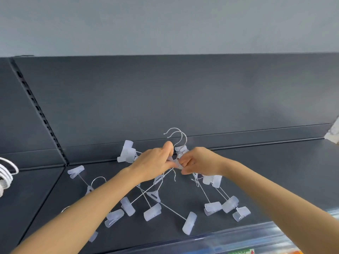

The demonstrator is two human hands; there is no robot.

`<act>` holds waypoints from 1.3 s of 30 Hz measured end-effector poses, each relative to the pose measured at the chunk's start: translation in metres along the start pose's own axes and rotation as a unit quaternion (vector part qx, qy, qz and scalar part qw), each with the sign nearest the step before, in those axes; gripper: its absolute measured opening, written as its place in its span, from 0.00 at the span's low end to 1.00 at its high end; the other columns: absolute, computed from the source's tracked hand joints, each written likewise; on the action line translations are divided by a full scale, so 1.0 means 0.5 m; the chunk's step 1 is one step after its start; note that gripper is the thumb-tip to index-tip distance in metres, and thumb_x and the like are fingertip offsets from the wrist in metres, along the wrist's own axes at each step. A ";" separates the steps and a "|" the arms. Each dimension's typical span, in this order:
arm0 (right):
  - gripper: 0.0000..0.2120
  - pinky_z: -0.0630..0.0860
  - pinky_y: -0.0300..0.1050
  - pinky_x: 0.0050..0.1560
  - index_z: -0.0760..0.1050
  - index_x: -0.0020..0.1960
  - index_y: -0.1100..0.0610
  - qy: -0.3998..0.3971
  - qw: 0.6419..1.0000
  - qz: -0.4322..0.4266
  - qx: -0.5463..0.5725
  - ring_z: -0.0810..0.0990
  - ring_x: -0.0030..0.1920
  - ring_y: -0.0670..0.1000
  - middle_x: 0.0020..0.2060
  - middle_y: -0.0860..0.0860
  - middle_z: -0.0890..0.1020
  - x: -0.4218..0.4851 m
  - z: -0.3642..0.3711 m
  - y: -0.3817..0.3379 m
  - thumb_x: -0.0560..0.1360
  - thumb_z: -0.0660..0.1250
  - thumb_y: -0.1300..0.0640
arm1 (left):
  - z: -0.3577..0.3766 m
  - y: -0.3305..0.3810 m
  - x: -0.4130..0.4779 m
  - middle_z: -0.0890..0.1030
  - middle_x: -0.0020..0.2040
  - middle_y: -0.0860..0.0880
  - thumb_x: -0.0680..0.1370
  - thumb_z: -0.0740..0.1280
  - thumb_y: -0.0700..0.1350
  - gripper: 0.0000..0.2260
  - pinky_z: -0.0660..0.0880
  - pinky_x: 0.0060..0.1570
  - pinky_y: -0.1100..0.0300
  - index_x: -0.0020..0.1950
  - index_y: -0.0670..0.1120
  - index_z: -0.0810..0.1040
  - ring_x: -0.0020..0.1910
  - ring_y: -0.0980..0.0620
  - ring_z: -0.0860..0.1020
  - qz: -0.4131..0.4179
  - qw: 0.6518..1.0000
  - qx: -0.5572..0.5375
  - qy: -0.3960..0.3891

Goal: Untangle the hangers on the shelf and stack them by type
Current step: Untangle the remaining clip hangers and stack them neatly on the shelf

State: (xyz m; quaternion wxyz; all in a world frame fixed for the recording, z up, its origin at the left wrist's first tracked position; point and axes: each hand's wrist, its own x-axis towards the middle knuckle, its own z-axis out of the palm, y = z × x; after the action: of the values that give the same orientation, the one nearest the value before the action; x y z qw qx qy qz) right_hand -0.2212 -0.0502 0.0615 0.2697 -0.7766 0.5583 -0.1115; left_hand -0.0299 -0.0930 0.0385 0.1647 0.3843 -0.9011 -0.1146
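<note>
Here, both hands are working near the back of a dark grey metal shelf (275, 171), whose smooth, matte surface is carrying a loose tangle of clip hangers (153, 195). The left hand (156, 162) is curling its fingers round the necks of two lifted hangers. The right hand (200, 162) is pinching the same knot from the other side, its fingertips closing on a small frosted plastic piece. Above the knuckles, two thin, shiny wire hooks (174, 128) are standing up, curved like question marks, one just behind the other.

The hangers are built of slim, straight steel rods ending in chunky translucent clips (152, 212), milky and frosted, each a rounded rectangle. Several are lying flat on the shelf under the forearms, their rods crossing one another. A bunch of three clips (227, 208) is sitting beside the right forearm, and a raised pair of clips (127, 151) is sticking up just left of the left hand.

At the left edge, white hangers (6, 173) with rounded, coated loops are lying well apart from the tangle on the neighbouring shelf section. Behind everything, a back panel (201, 92) of the same dark sheet metal is rising, with a slotted upright (33, 99) running down it. A clear, glossy plastic strip (238, 233) is edging the shelf's front lip.
</note>
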 end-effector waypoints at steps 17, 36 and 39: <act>0.17 0.77 0.45 0.35 0.63 0.29 0.61 0.212 0.887 0.208 0.353 0.67 0.29 0.54 0.29 0.58 0.66 -0.068 0.085 0.110 0.72 0.64 0.72 | 0.109 -0.045 0.007 0.76 0.51 0.48 0.75 0.62 0.63 0.23 0.71 0.50 0.53 0.55 0.45 0.70 0.52 0.46 0.75 -0.186 0.977 0.002 -0.101; 0.12 0.83 0.47 0.37 0.70 0.32 0.61 0.154 0.897 0.273 0.312 0.81 0.29 0.52 0.31 0.57 0.78 0.002 0.153 0.060 0.73 0.69 0.66 | 0.098 -0.147 -0.051 0.66 0.32 0.53 0.78 0.57 0.54 0.18 0.64 0.43 0.54 0.31 0.48 0.59 0.35 0.50 0.67 -0.211 0.969 0.066 -0.112; 0.12 0.84 0.48 0.39 0.70 0.32 0.60 0.151 0.908 0.285 0.268 0.81 0.30 0.55 0.30 0.57 0.78 0.012 0.150 0.057 0.71 0.70 0.66 | 0.102 -0.152 -0.057 0.67 0.33 0.54 0.78 0.59 0.52 0.17 0.65 0.44 0.54 0.31 0.49 0.62 0.38 0.50 0.68 -0.205 0.968 0.074 -0.128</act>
State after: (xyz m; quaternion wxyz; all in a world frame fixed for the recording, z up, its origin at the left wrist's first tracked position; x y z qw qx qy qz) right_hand -0.2065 -0.0402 -0.0167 0.4002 -0.4566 0.7393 -0.2914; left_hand 0.0189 -0.1197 -0.0396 -0.0082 0.5538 -0.8229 -0.1270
